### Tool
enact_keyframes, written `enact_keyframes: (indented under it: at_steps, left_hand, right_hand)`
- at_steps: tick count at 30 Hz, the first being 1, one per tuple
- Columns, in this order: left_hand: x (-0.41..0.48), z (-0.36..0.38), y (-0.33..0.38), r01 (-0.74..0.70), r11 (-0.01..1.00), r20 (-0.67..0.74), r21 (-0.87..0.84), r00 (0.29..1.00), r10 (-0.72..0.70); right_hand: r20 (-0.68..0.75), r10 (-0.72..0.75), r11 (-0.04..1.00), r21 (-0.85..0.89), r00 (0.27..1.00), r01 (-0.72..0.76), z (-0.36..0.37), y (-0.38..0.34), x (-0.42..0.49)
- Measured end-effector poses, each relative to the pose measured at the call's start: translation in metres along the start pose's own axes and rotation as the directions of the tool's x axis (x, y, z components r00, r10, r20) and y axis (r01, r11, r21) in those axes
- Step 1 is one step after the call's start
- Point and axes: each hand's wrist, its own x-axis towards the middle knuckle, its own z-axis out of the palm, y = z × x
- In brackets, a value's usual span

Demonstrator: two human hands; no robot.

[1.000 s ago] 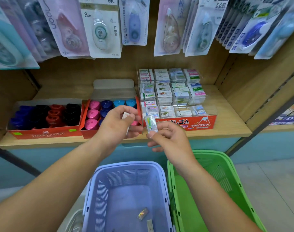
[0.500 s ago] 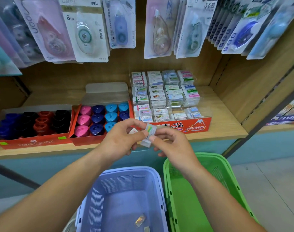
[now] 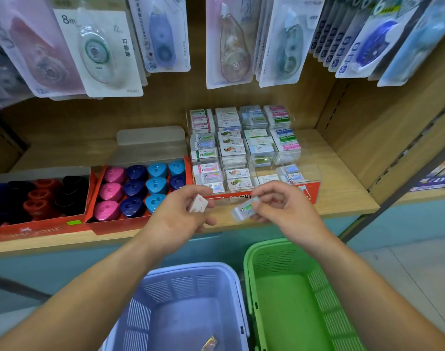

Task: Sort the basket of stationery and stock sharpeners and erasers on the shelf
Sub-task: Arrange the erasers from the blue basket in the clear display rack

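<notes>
A person's two bare hands are held side by side, apart, over the front edge of a wooden shelf [image 3: 343, 193]. The left hand [image 3: 175, 220] has its fingers curled around a small white eraser [image 3: 198, 204], pinched between thumb and fingertips. The right hand [image 3: 289, 211] pinches a second eraser in a clear, green-printed wrapper [image 3: 243, 210], which tilts towards the left hand. Just behind both hands stands a clear tiered display of boxed erasers [image 3: 241, 148] with a red front, its rows rising towards the back of the shelf. Beyond the left hand, to its left, is an open red box of pink, dark blue and light blue sharpeners [image 3: 140, 186], and further left another red box of black, red and blue sharpeners [image 3: 46, 196]. Carded correction tapes [image 3: 102, 51] hang above the hands. Below the left forearm sits a purple basket [image 3: 191, 268] with a small shiny wrapped item [image 3: 209, 343] on its floor; below the right forearm, touching it, sits a green basket [image 3: 327, 300].
</notes>
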Motion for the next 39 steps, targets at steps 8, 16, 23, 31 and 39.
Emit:
enact_keyframes:
  at_steps: [8, 16, 23, 31, 39]
  left_hand:
    - [0.010, 0.013, 0.007, 0.010, 0.997, 0.049, -0.082, 0.999, -0.006]
    - [0.014, 0.028, 0.006, -0.038, 0.999, 0.034, -0.017, 0.999, 0.039]
    - [0.017, 0.026, 0.005, -0.035, 0.999, -0.023, 0.035, 0.999, 0.036]
    - [0.016, 0.023, 0.009, -0.039, 0.998, -0.108, -0.054, 0.994, 0.033]
    - [0.004, 0.016, 0.013, -0.086, 0.972, -0.044, -0.220, 0.996, 0.078]
  right_hand:
    - [-0.411, -0.091, 0.978, -0.209, 0.907, 0.003, -0.090, 0.004, 0.041]
    - [-0.279, -0.107, 0.786, -0.611, 0.954, -0.090, -0.113, 0.009, 0.079]
    - [-0.187, -0.109, 0.593, -0.800, 0.976, -0.087, -0.109, 0.014, 0.089]
    - [-0.320, -0.318, 0.799, -0.598, 0.892, 0.071, -0.069, 0.010, 0.051]
    - [0.011, -0.118, 0.993, 0.027, 0.993, 0.117, 0.019, -0.015, 0.015]
